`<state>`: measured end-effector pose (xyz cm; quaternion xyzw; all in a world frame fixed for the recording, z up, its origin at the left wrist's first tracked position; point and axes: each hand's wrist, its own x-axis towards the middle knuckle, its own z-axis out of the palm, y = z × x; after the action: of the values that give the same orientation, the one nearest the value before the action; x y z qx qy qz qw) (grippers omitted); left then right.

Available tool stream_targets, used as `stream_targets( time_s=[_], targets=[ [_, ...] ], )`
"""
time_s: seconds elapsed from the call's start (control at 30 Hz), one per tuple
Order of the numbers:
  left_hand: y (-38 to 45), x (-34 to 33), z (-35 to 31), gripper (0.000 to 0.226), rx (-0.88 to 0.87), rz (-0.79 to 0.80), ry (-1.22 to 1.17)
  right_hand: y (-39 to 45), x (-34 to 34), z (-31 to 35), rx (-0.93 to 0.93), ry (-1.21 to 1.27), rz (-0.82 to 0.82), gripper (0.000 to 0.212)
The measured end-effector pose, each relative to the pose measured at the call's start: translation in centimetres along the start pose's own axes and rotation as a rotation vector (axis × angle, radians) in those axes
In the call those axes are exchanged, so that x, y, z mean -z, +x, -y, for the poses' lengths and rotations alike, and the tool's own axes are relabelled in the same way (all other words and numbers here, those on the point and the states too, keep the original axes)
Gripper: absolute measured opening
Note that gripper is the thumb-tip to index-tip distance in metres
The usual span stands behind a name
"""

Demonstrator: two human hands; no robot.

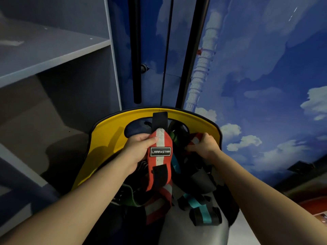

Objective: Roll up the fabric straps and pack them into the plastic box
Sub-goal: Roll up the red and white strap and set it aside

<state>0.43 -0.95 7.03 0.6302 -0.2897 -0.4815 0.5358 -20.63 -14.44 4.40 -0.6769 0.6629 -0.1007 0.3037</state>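
My left hand [139,149] grips a red strap [160,161] with a white stripe, a black label and black hook patches; the strap hangs down over a pile of straps. My right hand [205,145] holds another red and white strap [195,139] at the pile's right side. A rolled black and teal strap [205,216] lies on the grey surface [184,232] in front, beside a second black and teal strap [192,201]. More red, green and black straps lie tangled below my hands. No plastic box is visible.
A yellow chair back [109,138] with a cut-out curves behind the pile. Grey shelves [53,55] stand at the left. A wardrobe door printed with blue sky and clouds [265,85], with black vertical handles, fills the back and right.
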Motion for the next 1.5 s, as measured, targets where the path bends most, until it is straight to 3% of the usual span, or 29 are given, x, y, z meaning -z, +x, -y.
stream_targets(
  time_s=[0.07,0.27,0.43,0.57,0.7,0.93,1.2,1.3,1.4,1.5],
  targets=[
    [-0.2,-0.1,-0.1,0.013,0.0,0.0,0.008,-0.6,0.9,-0.1,-0.007,0.094,0.025,0.047],
    [-1.5,-0.6,-0.8,0.012,0.004,0.003,0.022,-2.3,3.6,0.9,-0.037,0.058,-0.064,0.037],
    [-2.1,-0.2,-1.7,0.014,-0.023,-0.033,0.047,-4.6,5.3,3.2,0.121,0.339,-0.088,0.023],
    [-2.0,0.3,-2.2,0.028,-0.101,-0.201,0.116,-6.1,6.7,4.5,0.247,0.616,-0.053,0.012],
    [-1.3,1.4,-2.7,0.029,-0.135,-0.335,0.109,-6.5,8.2,5.4,0.327,0.827,0.026,0.014],
    [-1.2,1.7,-3.8,0.03,-0.162,-0.218,0.084,-7.8,10.8,8.6,0.485,1.031,0.128,0.019],
    [-2.2,0.8,-7.5,0.014,-0.109,-0.057,-0.213,-9.6,8.8,10.2,0.647,0.756,0.01,0.006],
    [-2.5,0.6,-8.8,0.019,-0.068,0.024,-0.332,-9.9,7.0,9.8,0.711,0.612,-0.043,0.006],
    [-2.4,0.9,-9.5,0.028,-0.056,0.041,-0.394,-10.7,5.7,9.4,0.873,0.335,-0.138,0.008],
    [-2.4,1.1,-9.6,0.016,-0.078,0.034,-0.381,-11.3,4.8,8.9,1.062,0.108,-0.285,0.012]
  ],
)
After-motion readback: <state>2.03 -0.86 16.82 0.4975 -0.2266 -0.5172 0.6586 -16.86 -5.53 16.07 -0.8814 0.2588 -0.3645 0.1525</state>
